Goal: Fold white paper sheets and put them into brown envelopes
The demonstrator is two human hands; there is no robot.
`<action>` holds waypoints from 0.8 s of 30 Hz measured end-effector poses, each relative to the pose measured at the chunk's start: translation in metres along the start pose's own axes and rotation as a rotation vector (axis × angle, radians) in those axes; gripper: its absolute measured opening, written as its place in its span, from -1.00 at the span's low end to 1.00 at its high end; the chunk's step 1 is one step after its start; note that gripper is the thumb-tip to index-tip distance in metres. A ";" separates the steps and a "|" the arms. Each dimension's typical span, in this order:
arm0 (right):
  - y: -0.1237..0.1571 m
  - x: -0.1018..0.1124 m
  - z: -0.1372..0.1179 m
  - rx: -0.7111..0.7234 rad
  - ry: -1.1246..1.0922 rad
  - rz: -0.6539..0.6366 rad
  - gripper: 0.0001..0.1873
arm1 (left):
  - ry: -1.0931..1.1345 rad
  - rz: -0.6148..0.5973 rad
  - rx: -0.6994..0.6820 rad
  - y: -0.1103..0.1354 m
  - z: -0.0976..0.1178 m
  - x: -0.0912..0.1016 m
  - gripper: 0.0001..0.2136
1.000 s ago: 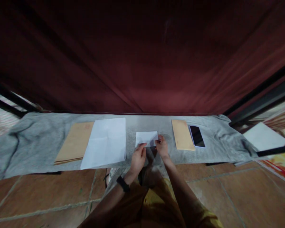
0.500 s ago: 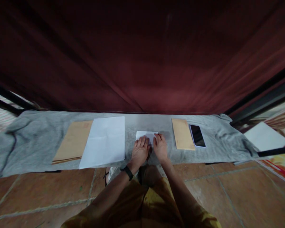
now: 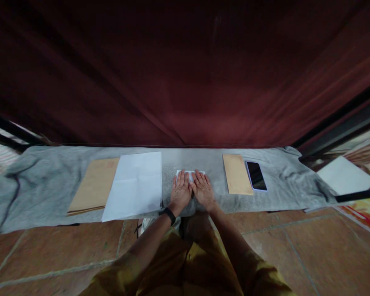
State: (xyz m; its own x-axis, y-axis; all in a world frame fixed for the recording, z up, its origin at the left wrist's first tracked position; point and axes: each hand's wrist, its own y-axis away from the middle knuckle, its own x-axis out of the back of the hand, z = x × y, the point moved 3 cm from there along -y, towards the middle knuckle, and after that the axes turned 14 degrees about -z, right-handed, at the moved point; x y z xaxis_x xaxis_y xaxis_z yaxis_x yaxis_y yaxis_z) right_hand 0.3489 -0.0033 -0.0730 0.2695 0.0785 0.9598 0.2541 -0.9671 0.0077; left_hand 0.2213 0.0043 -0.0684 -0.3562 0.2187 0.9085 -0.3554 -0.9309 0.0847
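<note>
A small folded white paper lies on the grey cloth in front of me, mostly hidden under my hands. Flat on its left part rests my left hand, fingers stretched out and a dark band on the wrist. My right hand presses flat on the right part, its fingers spread. The two thumbs nearly meet in the middle. Left of my hands is a stack of white paper sheets, partly over a pile of brown envelopes. To the right lies a single brown envelope.
A phone with a dark screen lies right of the single envelope. Grey cloth covers the narrow table. A dark red curtain hangs behind it. At far right are a white sheet and a dark metal frame.
My right hand has turned from gripping the paper's right side to lying flat with fingers spread. My left hand has shifted slightly, its fingers now reaching toward the paper's far edge.
</note>
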 end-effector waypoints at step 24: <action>0.017 0.002 0.039 -0.062 -0.010 0.113 -0.37 | 0.026 0.078 0.071 0.025 -0.007 0.003 -0.20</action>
State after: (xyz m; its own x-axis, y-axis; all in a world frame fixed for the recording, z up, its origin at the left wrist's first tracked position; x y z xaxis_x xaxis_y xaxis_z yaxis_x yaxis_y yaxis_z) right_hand 0.3897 -0.0103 -0.0819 0.3022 -0.0303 0.9528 0.1639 -0.9830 -0.0832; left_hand 0.2059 -0.0162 -0.0667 -0.4033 0.1511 0.9025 -0.2639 -0.9636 0.0434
